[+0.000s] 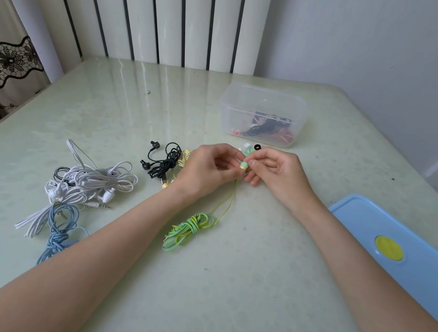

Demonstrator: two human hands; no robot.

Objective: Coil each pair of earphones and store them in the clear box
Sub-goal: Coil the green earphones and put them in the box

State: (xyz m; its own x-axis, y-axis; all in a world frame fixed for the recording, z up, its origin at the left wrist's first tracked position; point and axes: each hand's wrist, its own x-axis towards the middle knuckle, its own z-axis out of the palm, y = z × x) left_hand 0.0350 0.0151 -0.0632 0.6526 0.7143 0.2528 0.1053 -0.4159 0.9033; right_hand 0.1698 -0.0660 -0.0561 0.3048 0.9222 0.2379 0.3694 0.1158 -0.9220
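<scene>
My left hand (206,166) and my right hand (276,171) meet over the middle of the table and together pinch a green earbud (244,166) of the green earphones. Their cord runs down to a tangled green bundle (188,229) lying on the table near my left forearm. The clear box (264,98) stands behind my hands with black and red earphones (266,127) inside. Black earphones (162,163), white earphones (89,186) and blue earphones (60,233) lie in loose tangles on the left. Yellow earphones (183,157) are partly hidden behind my left hand.
A blue lid (403,256) with a yellow round spot lies at the right edge of the pale green table (249,298). Small loose ear tips (257,146) sit just in front of the box. A wall and striped curtains stand behind the table.
</scene>
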